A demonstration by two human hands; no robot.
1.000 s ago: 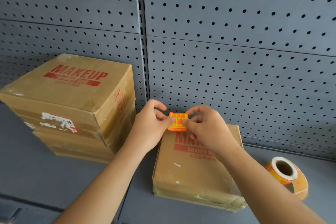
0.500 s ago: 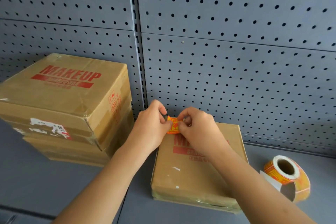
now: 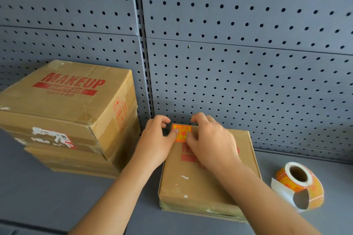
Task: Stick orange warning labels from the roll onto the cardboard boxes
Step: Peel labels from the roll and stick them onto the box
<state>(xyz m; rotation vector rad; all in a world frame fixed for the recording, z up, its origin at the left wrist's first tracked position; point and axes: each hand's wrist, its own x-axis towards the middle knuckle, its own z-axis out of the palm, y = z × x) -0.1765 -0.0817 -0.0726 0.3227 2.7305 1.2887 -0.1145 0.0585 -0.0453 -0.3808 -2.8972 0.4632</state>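
Note:
An orange warning label (image 3: pixel 181 132) lies flat on the far edge of the low cardboard box (image 3: pixel 193 183) in the middle of the shelf. My left hand (image 3: pixel 152 143) presses its thumb on the label's left side, with the other fingers arched above the box edge. My right hand (image 3: pixel 212 143) presses on the label's right side and covers part of the box's red print. The label roll (image 3: pixel 298 179) lies on the shelf to the right of the box, a loose strip of backing curling under it.
A stack of larger cardboard boxes (image 3: pixel 63 101) printed MAKEUP stands at the left, close to the low box. A grey pegboard wall (image 3: pixel 248 63) rises right behind everything. The grey shelf (image 3: pixel 57 196) runs under the boxes and the roll.
Both hands held the label pinched in the air above the box. They have come down, and the label now lies on the box top under my thumbs.

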